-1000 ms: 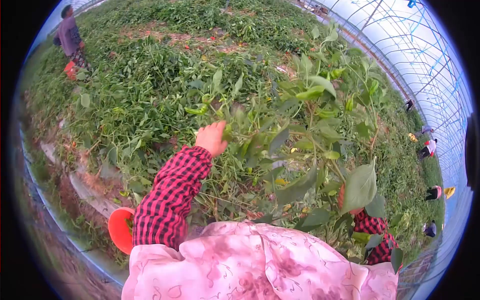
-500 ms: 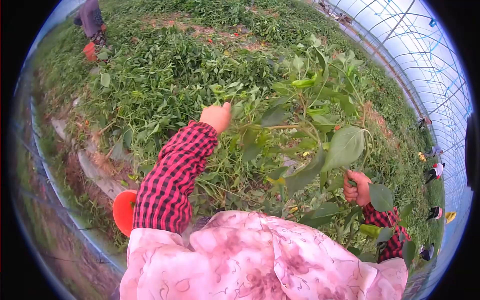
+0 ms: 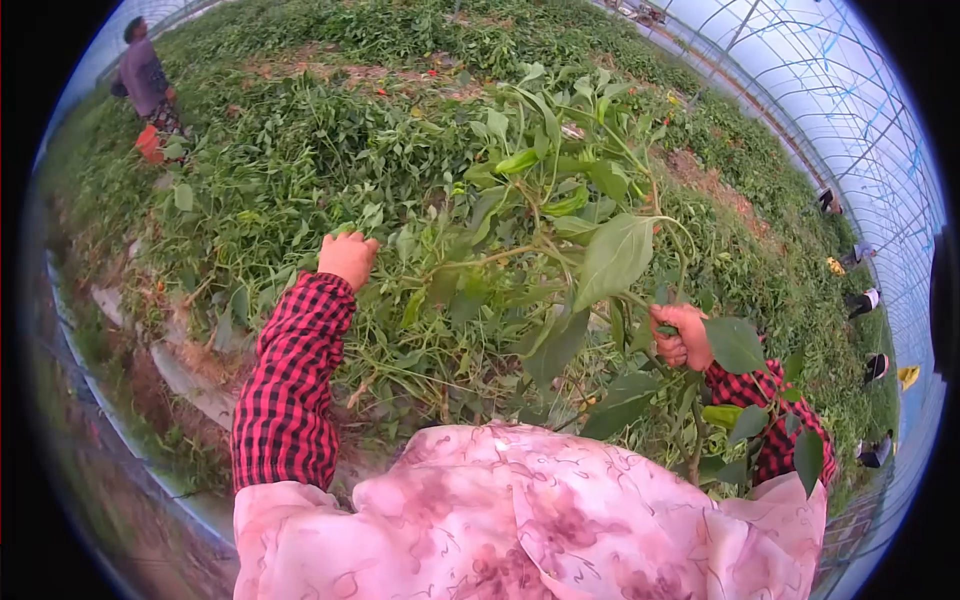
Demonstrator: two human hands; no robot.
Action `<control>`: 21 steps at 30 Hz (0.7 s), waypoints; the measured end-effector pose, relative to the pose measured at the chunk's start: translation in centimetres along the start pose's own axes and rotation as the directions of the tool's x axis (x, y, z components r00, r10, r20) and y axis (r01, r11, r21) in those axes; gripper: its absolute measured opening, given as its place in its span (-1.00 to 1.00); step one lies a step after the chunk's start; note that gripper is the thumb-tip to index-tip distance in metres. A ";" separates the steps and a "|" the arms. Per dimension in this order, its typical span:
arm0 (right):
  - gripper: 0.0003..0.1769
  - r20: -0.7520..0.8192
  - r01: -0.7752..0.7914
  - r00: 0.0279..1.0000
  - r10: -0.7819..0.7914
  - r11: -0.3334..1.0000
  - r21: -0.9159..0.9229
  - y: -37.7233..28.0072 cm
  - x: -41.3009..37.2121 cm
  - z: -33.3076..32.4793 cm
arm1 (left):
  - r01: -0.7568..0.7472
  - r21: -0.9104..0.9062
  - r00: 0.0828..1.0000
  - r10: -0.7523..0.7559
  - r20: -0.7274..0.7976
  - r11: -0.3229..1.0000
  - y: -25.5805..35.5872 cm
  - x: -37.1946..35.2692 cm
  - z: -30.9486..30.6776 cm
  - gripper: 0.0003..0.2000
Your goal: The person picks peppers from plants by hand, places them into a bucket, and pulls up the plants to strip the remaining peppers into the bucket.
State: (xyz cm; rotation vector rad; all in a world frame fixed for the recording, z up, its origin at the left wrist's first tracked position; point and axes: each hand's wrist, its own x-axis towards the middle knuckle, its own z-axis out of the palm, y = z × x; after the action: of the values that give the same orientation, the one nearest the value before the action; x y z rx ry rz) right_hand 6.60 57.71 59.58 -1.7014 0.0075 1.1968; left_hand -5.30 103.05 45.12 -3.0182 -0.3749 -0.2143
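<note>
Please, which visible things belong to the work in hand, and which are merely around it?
Likely work things:
left hand
right hand, gripping the pepper plant
green peppers on it

Probably just around:
red object beside a distant person
yellow object, far right

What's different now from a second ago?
The left hand moved left; whether it holds anything is unclear. The right hand rose into clear view, gripping the plant, which swung left. The bucket near the left sleeve no longer shows. The distant person still stands.
</note>
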 end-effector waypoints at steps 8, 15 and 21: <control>-0.68 0.017 -0.033 0.999 0.032 0.996 0.079 0.6 0.2 -0.8 | 0.450 0.038 0.883 -0.451 0.130 0.892 -5.1 -2.2 1.2 -0.80; -0.72 -0.169 0.114 0.976 -0.136 0.984 -0.135 1.7 0.7 0.1 | 0.538 -0.735 0.682 -0.725 0.093 0.413 -12.2 -2.1 7.3 -0.88; -0.74 -0.163 0.353 0.887 -0.431 0.863 -0.362 5.3 3.1 4.2 | 0.162 -0.975 0.981 -0.083 0.176 -0.155 7.5 -4.3 -9.1 -0.82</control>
State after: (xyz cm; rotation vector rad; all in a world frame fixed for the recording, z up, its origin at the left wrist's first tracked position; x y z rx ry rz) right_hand 2.59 59.71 53.67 -2.0042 -0.3965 0.7042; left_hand -8.73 93.78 52.88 -4.6203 -0.8385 -0.8082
